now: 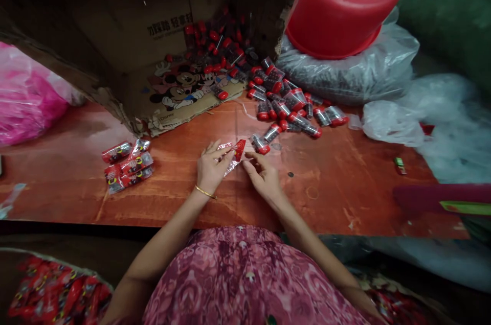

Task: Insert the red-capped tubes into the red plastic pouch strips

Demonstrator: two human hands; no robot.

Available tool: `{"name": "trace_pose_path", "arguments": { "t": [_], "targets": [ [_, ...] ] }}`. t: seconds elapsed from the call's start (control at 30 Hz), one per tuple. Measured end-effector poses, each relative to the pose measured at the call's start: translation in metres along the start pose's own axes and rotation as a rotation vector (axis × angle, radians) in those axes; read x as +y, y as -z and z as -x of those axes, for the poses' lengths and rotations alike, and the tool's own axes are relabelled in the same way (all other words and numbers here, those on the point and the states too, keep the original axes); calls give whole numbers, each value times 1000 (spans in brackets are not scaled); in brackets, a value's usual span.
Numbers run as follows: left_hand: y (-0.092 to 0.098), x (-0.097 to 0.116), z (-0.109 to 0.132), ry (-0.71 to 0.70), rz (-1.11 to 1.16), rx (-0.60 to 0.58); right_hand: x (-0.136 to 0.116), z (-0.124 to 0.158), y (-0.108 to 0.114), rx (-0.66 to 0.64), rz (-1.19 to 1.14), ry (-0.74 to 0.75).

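My left hand [213, 164], with a gold bangle at its wrist, pinches a small clear plastic packet [230, 165] with a red printed part. Just right of the packet is my right hand [264, 177], its fingers curled and its thumb and forefinger slightly apart. Whether they touch the packet's edge is hard to see. Beyond that hand lies a clear tube with a red cap and dark contents [261, 144]. More such tubes [293, 100] lie heaped behind it. A few filled red packets [128, 165] lie together on the left of the table.
An open cardboard box [169, 120] lies at the back, tubes spilling from it. A red tub [341, 8] sits on a filled plastic bag [333, 77]. Pink bags [30, 95] stand left. Below the red-brown table [345, 192], a container holds red packets [57, 292].
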State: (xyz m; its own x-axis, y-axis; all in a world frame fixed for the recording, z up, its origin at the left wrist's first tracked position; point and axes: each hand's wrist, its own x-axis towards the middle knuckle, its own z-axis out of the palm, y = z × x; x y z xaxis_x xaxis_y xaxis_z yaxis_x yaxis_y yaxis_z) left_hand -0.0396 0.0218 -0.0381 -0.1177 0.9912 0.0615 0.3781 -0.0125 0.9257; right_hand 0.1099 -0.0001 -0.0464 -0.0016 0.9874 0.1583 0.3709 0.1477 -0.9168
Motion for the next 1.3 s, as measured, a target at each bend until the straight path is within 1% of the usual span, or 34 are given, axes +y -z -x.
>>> {"name": "trace_pose_path", "arguments": {
  "t": [0.07, 0.1, 0.17, 0.23, 0.27, 0.3, 0.37, 0.4, 0.43, 0.47, 0.5, 0.63, 0.7, 0.73, 0.83, 0.9, 0.97, 1.03, 1.1, 1.17, 1.3],
  "targets": [
    [-2, 4, 0, 62, 170, 19, -8, -6, -12, -70, -249, -103],
    [-3, 7, 1, 89, 245, 22, -12, -9, -17, -94, -335, -133],
    [-3, 12, 2, 146, 389, 31, -18, -14, -23, -91, -425, -171],
    [1, 19, 5, 235, 536, 19, -21, -17, -24, -50, -448, -201],
    [5, 22, 6, 308, 600, -22, -21, -17, -22, -31, -449, -210],
    [8, 25, 7, 394, 651, -89, -21, -17, -20, -18, -445, -213],
    [15, 31, 10, 557, 704, -252, -19, -15, -16, -16, -414, -206],
    [18, 33, 11, 608, 715, -314, -19, -14, -14, -29, -392, -194],
    [19, 34, 12, 633, 723, -338, -18, -12, -13, -53, -369, -179],
    [19, 34, 12, 638, 729, -331, -18, -10, -12, -83, -348, -165],
    [18, 34, 13, 632, 737, -299, -17, -8, -13, -112, -331, -152],
    [12, 33, 13, 603, 752, -140, -14, -3, -17, -199, -279, -127],
    [11, 32, 12, 587, 764, -84, -12, -9, -11, -246, -172, -66],
    [12, 31, 12, 585, 776, -65, -11, -15, -4, -258, -68, -6],
    [17, 28, 10, 608, 810, -41, -4, -48, 26, -264, 405, 253],
    [20, 26, 10, 647, 831, -64, 4, -72, 47, -369, 684, 393],
    [22, 24, 9, 696, 861, -102, 11, -88, 62, -511, 863, 485],
    [22, 24, 9, 738, 892, -128, 15, -92, 70, -590, 958, 541],
    [23, 24, 9, 761, 913, -131, 14, -87, 72, -601, 984, 576],
    [24, 26, 9, 776, 920, -137, 11, -76, 70, -612, 957, 590],
    [28, 27, 7, 801, 907, -142, 7, -61, 63, -629, 901, 502]
  ]
}}
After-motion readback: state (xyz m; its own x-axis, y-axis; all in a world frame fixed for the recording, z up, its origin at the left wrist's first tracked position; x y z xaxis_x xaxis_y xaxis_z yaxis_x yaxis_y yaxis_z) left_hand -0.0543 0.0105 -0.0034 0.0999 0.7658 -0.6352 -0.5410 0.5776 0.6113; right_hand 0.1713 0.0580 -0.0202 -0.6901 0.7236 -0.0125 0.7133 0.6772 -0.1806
